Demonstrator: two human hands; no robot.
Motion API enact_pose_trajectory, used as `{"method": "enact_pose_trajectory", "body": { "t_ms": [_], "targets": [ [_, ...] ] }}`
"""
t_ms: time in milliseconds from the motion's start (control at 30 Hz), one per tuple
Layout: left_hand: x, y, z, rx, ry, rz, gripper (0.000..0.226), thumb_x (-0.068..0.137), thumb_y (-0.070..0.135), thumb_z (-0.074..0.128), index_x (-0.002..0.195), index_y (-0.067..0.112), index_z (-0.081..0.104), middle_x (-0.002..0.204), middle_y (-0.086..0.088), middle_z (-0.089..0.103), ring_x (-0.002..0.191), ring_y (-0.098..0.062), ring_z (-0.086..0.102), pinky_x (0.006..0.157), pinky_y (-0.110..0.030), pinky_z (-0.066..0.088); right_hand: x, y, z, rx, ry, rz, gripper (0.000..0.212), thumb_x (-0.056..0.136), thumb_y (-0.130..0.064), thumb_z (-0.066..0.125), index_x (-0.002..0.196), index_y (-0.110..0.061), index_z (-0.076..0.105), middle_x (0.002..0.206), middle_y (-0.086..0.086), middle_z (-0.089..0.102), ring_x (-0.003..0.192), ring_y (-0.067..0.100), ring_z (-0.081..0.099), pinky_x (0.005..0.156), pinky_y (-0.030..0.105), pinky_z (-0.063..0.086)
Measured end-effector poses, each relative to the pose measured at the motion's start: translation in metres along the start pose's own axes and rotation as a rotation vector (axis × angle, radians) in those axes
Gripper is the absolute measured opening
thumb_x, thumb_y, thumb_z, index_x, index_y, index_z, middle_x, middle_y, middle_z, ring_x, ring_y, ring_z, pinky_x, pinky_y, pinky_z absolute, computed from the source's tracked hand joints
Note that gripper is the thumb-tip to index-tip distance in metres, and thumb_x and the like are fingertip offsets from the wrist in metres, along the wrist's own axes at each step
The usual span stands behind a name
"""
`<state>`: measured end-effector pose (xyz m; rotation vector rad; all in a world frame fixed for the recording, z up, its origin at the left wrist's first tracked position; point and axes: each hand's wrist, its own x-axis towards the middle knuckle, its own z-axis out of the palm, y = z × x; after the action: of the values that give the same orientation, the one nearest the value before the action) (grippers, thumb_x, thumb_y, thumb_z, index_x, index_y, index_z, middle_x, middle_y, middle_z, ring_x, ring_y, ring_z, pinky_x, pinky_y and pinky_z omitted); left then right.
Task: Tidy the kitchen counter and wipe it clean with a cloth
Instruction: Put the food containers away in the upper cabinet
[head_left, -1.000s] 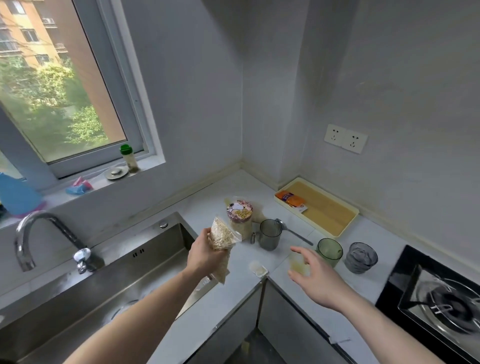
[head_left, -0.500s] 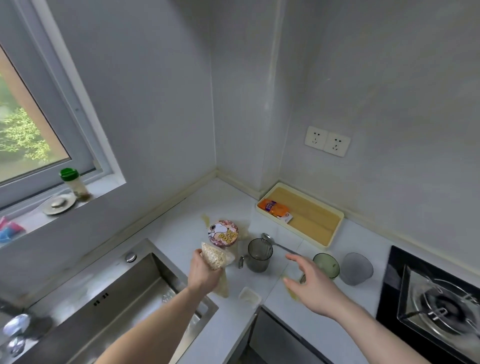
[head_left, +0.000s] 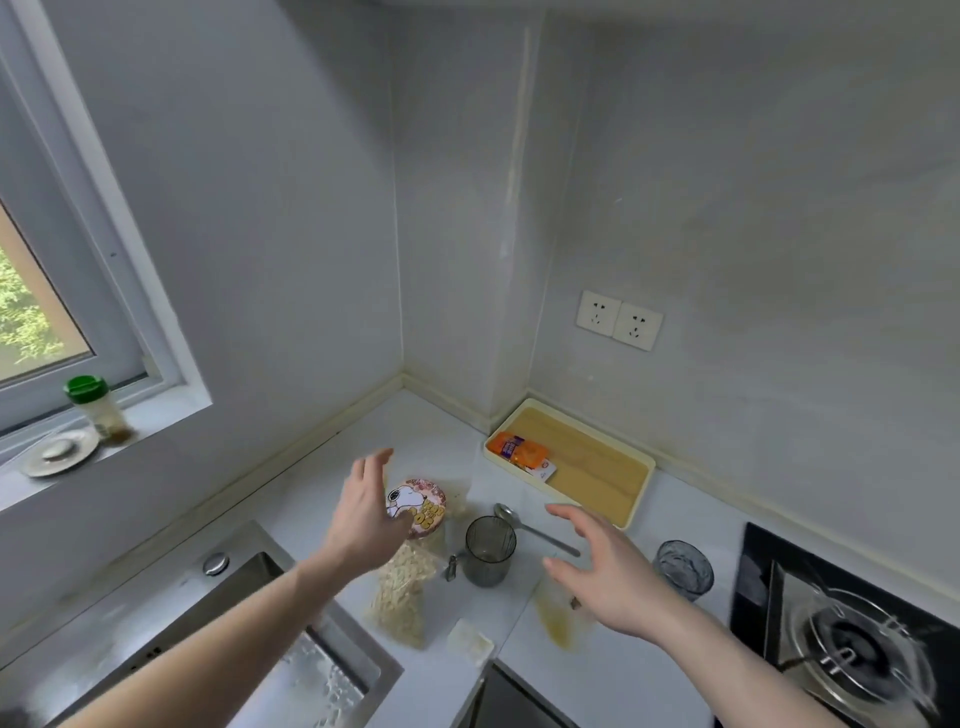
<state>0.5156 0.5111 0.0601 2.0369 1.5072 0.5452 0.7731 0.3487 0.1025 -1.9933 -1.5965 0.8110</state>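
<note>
Both hands hover above the counter (head_left: 332, 462) corner, and neither holds anything. The left hand (head_left: 363, 512) is spread, fingers straight, directly over a lidded cup with a cartoon dog print (head_left: 418, 506); whether it touches the lid cannot be told. The right hand (head_left: 605, 577) is open with fingers loosely extended, above a yellowish spill (head_left: 558, 621) on the counter.

A clear bag of oat-like flakes (head_left: 402, 597) lies flat on the counter just beside the sink (head_left: 317, 670) rim, below the left hand. A dark tumbler (head_left: 488, 551) stands upright next to it, a spoon (head_left: 530, 527) lying behind it, and a second ribbed glass (head_left: 683, 569) stands near the hob (head_left: 852, 634). A tray (head_left: 582, 467) sits against the wall and holds an orange packet (head_left: 519, 449), which suggests it serves as the collection point for loose items.

Assessment: tidying is at an early stage. The loose items still occupy the area to be wiped, and no cloth is visible. The spill lies exposed, so items should be cleared before wiping.
</note>
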Motion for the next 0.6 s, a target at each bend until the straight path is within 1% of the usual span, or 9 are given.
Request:
{"method": "enact_pose_trajectory", "body": {
  "t_ms": [33,100,200,267,333,533,600],
  "targets": [
    [0.004,0.017,-0.019,0.019,0.025,0.082,0.081,0.082,0.014,0.068,0.151,0.019,0.027,0.15,-0.002,0.033,0.138,-0.022,0.035,0.112,-0.039,0.036,0.001,-0.006,-0.011,0.002,0.034,-0.01,0.055,0.095,-0.043,0.06,0.144,-0.046,0.036,0.139,-0.03,0.032,0.129,-0.005,0.036,0.101,0.019,0.038],
    [0.012,0.056,-0.055,0.025,0.077,0.236,0.076,0.083,0.017,0.07,0.148,0.022,0.032,0.147,0.002,0.035,0.136,-0.021,0.036,0.111,-0.037,0.035,0.003,-0.02,-0.038,0.014,0.117,-0.04,0.054,0.094,-0.041,0.061,0.143,-0.045,0.038,0.138,-0.029,0.035,0.13,-0.004,0.037,0.107,0.022,0.037],
    [0.027,0.122,-0.106,-0.01,0.169,0.473,0.068,0.083,0.021,0.072,0.142,0.027,0.039,0.143,0.011,0.036,0.137,-0.014,0.038,0.112,-0.029,0.032,0.007,-0.051,-0.091,-0.011,0.264,-0.152,0.053,0.093,-0.043,0.062,0.142,-0.044,0.041,0.142,-0.029,0.038,0.132,-0.005,0.039,0.113,0.029,0.037],
    [0.034,0.165,-0.137,-0.027,0.219,0.596,0.065,0.083,0.022,0.072,0.14,0.03,0.041,0.142,0.016,0.035,0.136,-0.008,0.037,0.111,-0.024,0.029,0.007,-0.076,-0.127,-0.024,0.356,-0.232,0.052,0.093,-0.04,0.063,0.141,-0.045,0.042,0.141,-0.031,0.038,0.13,-0.009,0.038,0.112,0.029,0.039],
    [0.037,0.206,-0.166,-0.045,0.266,0.707,0.064,0.084,0.022,0.072,0.139,0.032,0.041,0.141,0.019,0.034,0.134,-0.003,0.037,0.11,-0.023,0.029,0.002,-0.103,-0.162,-0.037,0.455,-0.324,0.05,0.092,-0.034,0.065,0.138,-0.044,0.046,0.139,-0.032,0.04,0.128,-0.011,0.04,0.108,0.027,0.042],
    [0.057,0.307,-0.248,-0.059,0.439,0.94,0.064,0.082,0.021,0.072,0.137,0.03,0.042,0.138,0.016,0.038,0.132,-0.006,0.04,0.11,-0.025,0.032,-0.02,-0.18,-0.253,-0.137,0.739,-0.547,0.049,0.089,-0.025,0.069,0.132,-0.04,0.053,0.136,-0.026,0.045,0.125,-0.001,0.048,0.096,0.022,0.045],
    [0.065,0.332,-0.269,-0.023,0.473,0.966,0.065,0.081,0.023,0.071,0.138,0.03,0.04,0.14,0.015,0.036,0.133,-0.009,0.039,0.108,-0.026,0.032,-0.025,-0.198,-0.274,-0.167,0.794,-0.589,0.049,0.088,-0.023,0.069,0.131,-0.039,0.053,0.135,-0.026,0.045,0.123,0.0,0.049,0.095,0.021,0.045]
  ]
}}
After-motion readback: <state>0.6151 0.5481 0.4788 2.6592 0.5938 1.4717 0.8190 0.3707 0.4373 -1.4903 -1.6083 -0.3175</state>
